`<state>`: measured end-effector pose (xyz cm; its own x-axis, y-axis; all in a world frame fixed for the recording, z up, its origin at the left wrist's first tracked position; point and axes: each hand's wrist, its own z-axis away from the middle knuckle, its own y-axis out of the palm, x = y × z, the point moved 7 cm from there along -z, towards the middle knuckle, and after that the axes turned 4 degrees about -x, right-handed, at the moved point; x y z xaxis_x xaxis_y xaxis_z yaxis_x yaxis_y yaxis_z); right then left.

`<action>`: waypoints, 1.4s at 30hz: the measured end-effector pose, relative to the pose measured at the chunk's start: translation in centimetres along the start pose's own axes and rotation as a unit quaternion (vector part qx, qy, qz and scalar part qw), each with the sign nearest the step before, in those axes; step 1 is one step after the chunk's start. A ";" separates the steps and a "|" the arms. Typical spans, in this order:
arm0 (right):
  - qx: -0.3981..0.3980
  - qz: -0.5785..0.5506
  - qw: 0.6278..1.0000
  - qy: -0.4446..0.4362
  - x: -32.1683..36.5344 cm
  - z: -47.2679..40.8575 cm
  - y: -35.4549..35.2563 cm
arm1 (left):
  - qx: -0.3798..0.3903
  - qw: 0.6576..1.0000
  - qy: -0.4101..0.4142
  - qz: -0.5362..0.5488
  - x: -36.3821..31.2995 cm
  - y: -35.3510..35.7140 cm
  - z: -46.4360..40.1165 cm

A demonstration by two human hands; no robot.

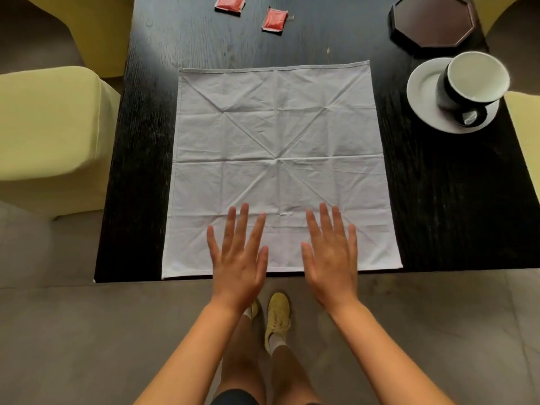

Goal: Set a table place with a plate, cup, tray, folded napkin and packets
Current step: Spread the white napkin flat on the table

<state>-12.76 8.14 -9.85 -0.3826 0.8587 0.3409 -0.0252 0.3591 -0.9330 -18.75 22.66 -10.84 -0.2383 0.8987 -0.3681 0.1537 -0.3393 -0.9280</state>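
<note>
A: Where is the big white square cloth napkin (277, 159)?

B: It lies flat and open on the black wooden table (140, 159). It has lots of fold lines that meet in the middle. Its near edge runs along the table edge, right under the two hands.

A: What are the hands doing?

B: The left hand (238, 258) and the right hand (331, 258) are both over the near part of the napkin, palms down. The fingers are spread apart and straight. They hold nothing. I cannot tell if the palms press the cloth or float just above it.

A: Where is the middle of the napkin from the fingers?

B: Past the fingertips, farther away, and between the two hands. A strip of bare cloth shows between the thumbs.

A: And the other things?

B: Far past the fingertips of the right hand, off to the right side, a black cup with a white inside (470, 83) stands on a round white saucer plate (423, 92). Beyond that, at the far corner, sits a dark eight-sided tray (432, 21). None of them touch the napkin.

A: Any packets?

B: Yes, two small red packets. One red packet (230, 3) is far beyond the left fingers. The other red packet (274, 20) is just beside it, more to the right. Both lie on the bare table beyond the napkin's far edge.

A: What else?

B: Yellow-green chairs (49, 127) stand beside the table, well to the left of the left hand.
</note>
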 end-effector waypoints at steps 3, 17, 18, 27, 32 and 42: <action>0.070 0.074 0.995 0.010 1.7 -1.1 3.7 | 0.053 0.997 -0.005 -0.055 -1.3 3.3 -1.3; 0.079 0.148 0.979 0.113 -9.9 -1.1 0.7 | 0.059 0.990 -0.097 -0.085 8.6 1.3 -1.0; 0.077 0.149 0.978 0.128 -10.4 -1.0 0.4 | 0.053 0.987 -0.119 -0.091 9.6 0.9 -0.8; 0.084 0.084 0.991 -0.066 0.5 -5.0 4.1 | 0.056 0.991 0.073 -0.093 2.2 3.3 -5.2; 0.083 0.094 0.989 -0.081 1.1 -9.3 5.8 | 0.047 0.990 0.104 -0.086 1.5 4.4 -9.8; 0.047 0.102 0.993 0.039 -6.5 -15.2 3.9 | 0.035 0.996 -0.013 -0.080 9.3 1.8 -15.9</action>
<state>3.62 9.54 -13.98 -0.3151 0.9375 0.1477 -0.0420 0.1417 -0.9890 -5.41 34.86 -15.04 -0.2791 0.9359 -0.2151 0.0441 -0.2113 -0.9764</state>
